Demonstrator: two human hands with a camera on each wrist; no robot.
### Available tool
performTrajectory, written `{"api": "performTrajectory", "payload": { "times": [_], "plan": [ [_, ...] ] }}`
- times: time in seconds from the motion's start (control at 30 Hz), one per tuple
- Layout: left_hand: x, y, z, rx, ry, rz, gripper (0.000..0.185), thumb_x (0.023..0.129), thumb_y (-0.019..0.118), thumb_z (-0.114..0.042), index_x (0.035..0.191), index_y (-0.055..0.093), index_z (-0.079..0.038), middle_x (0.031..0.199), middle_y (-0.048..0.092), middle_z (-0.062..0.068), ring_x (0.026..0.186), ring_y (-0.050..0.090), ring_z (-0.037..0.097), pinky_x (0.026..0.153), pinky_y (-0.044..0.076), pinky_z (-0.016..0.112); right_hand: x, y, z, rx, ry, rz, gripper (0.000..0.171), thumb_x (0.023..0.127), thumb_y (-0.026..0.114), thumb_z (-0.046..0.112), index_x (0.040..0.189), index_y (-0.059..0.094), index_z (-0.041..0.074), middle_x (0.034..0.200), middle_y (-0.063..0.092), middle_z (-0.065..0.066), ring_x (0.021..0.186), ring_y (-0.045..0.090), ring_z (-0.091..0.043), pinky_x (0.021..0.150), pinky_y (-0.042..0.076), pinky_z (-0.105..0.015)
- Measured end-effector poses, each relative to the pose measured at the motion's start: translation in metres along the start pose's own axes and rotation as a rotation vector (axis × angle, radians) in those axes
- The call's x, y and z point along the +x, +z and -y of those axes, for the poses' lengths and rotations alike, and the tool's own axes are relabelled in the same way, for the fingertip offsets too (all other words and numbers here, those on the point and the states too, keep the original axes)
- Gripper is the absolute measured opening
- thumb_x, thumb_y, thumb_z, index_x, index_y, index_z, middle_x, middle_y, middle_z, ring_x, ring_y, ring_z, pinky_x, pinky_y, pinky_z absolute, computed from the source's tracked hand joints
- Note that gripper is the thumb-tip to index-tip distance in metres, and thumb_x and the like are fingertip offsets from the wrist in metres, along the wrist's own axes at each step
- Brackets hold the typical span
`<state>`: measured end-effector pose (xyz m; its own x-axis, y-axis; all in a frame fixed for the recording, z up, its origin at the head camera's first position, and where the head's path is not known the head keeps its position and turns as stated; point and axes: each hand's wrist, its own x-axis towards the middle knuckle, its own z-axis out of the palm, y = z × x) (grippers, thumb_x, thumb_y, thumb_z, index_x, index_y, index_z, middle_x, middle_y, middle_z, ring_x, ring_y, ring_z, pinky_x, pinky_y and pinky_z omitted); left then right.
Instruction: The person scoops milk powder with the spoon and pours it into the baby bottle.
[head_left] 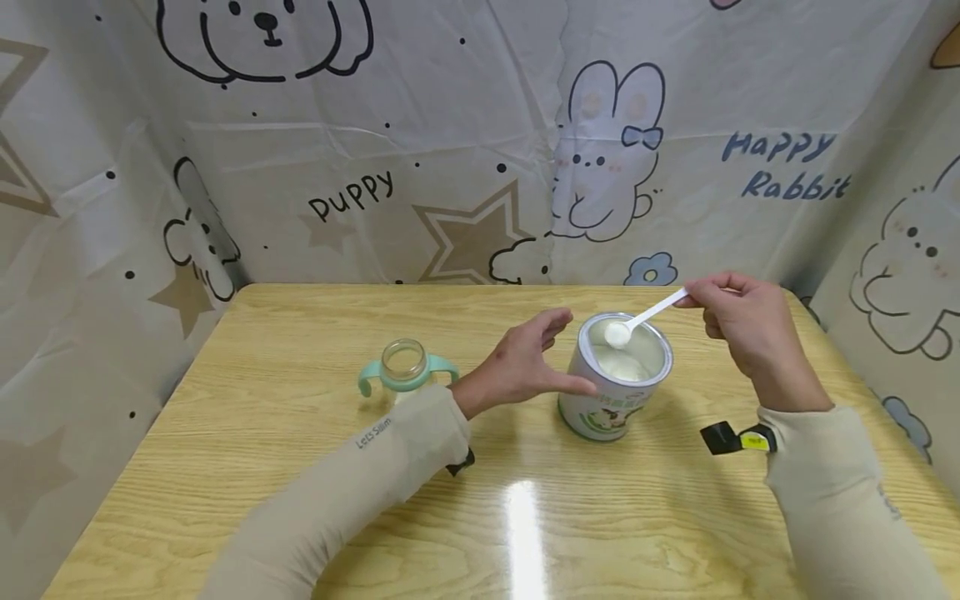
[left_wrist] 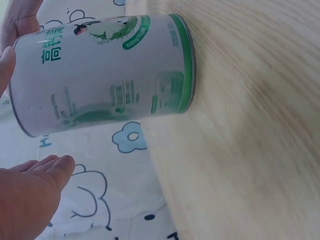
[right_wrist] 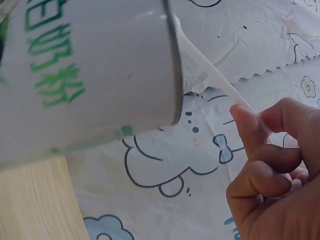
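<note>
Head view: right hand pinches a white scoop over the open tin; left hand, fingers spread, touches the tin's side.

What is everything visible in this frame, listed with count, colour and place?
Round metal powder can: one, white with green print, open, on the table right of centre.
White plastic scoop: one, heaped with white powder, above the can's mouth.
Clear baby bottle with mint-green handles: one, uncapped, left of the can.
Wooden table: one, light yellow.
Cartoon-print backdrop: white, behind and beside the table.
Left hand: open, beside the can.
Right hand: pinches the scoop's handle.
</note>
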<state>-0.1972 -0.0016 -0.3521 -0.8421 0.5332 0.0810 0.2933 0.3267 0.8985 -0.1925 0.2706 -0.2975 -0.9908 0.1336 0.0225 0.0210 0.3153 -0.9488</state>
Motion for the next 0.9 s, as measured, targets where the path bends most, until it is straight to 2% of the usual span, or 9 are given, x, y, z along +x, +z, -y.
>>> {"api": "performTrajectory", "payload": {
  "times": [0.2,0.33,0.73,0.9],
  "plan": [
    [-0.004,-0.015,-0.003,0.018,0.008,0.003,0.101,0.072,0.093,-0.018,0.153,0.034,-0.002,0.157,0.037,0.012,0.144,0.035,0.021,0.113,0.034,0.022,0.002,0.008,0.01,0.275,0.01,-0.001,0.015,0.099,0.064,0.015,0.085,0.071,0.013,0.074,0.071,0.006,0.054,0.036,-0.008,0.045,0.03,-0.019],
    [-0.009,-0.023,-0.004,0.006,0.01,-0.009,0.101,0.072,0.093,-0.018,0.153,0.035,-0.003,0.157,0.038,0.011,0.144,0.036,0.021,0.113,0.034,0.024,0.002,0.014,0.015,0.375,0.009,0.017,0.016,0.099,0.064,0.011,0.084,0.07,0.011,0.073,0.071,0.004,0.052,0.036,-0.008,0.044,0.029,-0.018],
    [-0.025,-0.048,-0.005,-0.022,-0.037,-0.057,0.098,0.074,0.091,-0.015,0.153,0.035,-0.003,0.157,0.038,0.01,0.144,0.037,0.021,0.114,0.034,0.028,0.006,0.038,0.029,0.421,-0.029,0.082,0.022,0.098,0.065,0.011,0.076,0.068,0.01,0.071,0.071,0.003,0.048,0.033,-0.005,0.042,0.026,-0.017],
    [-0.034,-0.061,-0.004,-0.034,-0.019,-0.078,0.096,0.075,0.09,-0.013,0.152,0.034,-0.001,0.156,0.038,0.013,0.143,0.037,0.022,0.114,0.035,0.029,0.005,0.048,0.035,0.422,-0.017,0.105,0.021,0.098,0.063,0.01,0.078,0.069,0.011,0.071,0.071,0.003,0.048,0.035,-0.004,0.043,0.028,-0.016]
  ]
}}
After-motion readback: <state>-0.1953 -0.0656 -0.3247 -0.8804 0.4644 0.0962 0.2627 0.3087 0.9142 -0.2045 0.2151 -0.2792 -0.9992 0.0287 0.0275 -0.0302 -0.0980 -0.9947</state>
